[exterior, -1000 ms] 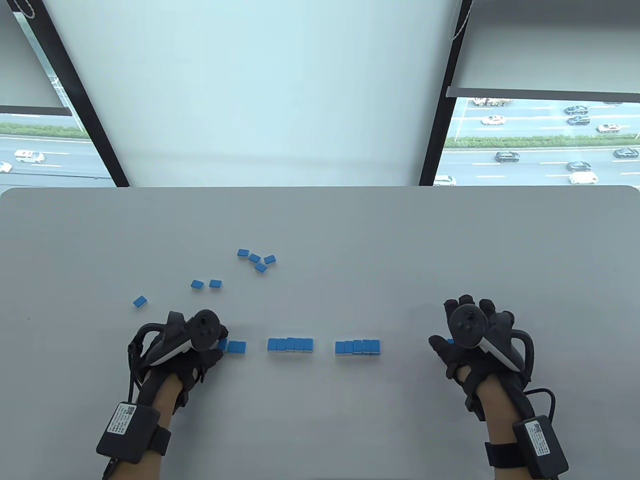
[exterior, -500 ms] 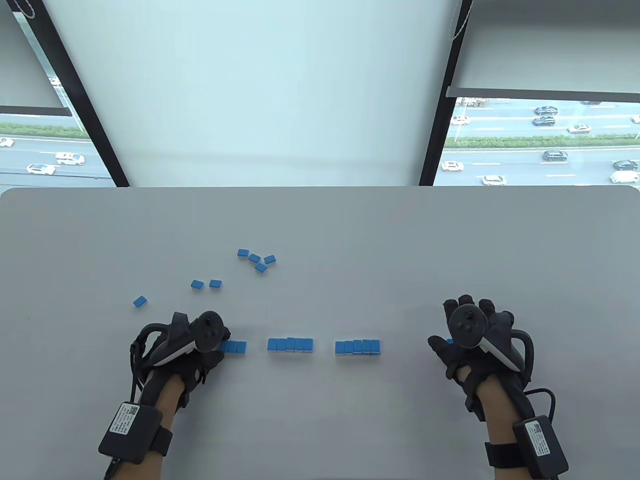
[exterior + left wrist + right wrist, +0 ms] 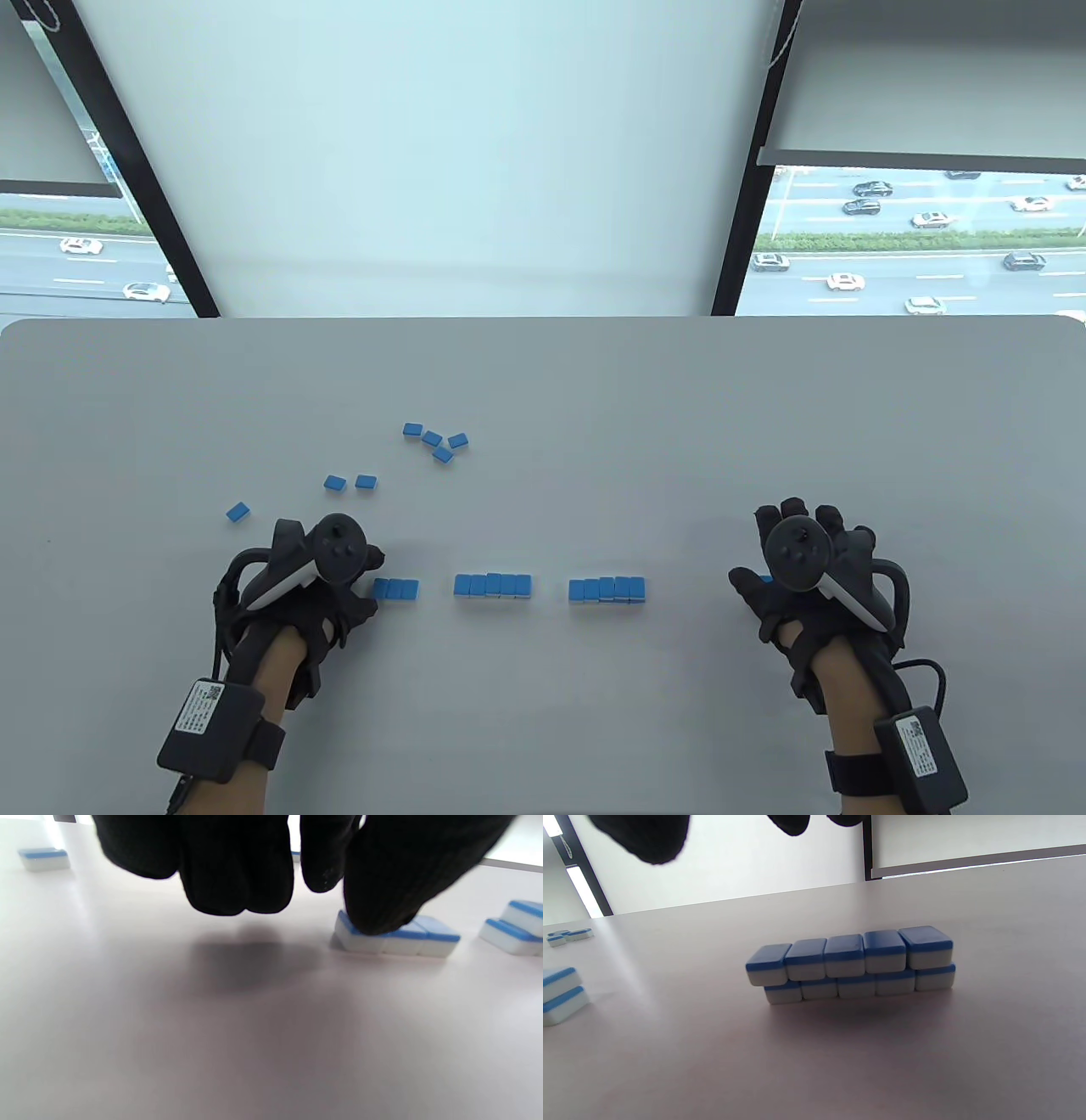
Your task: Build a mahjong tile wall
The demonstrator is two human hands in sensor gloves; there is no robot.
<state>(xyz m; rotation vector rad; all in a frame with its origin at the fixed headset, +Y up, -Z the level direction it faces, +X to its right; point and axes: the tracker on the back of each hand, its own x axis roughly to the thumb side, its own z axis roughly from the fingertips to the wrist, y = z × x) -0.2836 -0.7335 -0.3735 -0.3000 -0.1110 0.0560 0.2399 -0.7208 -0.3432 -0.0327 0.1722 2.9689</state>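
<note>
Left hand (image 3: 318, 577), one fingertip pressing the end of the three-tile row (image 3: 396, 588), otherwise holds nothing; tiles look hard, slick, light, so pinch the row's two ends.

The tiles (image 3: 492, 585) are bright blue on top and white beneath, so the stacked row (image 3: 852, 964) shows blue and white bands by turns. The table (image 3: 594, 390) is plain pale grey. Both gloves (image 3: 797, 594) are black, and so are the trackers (image 3: 339, 552), each with a white strip.
</note>
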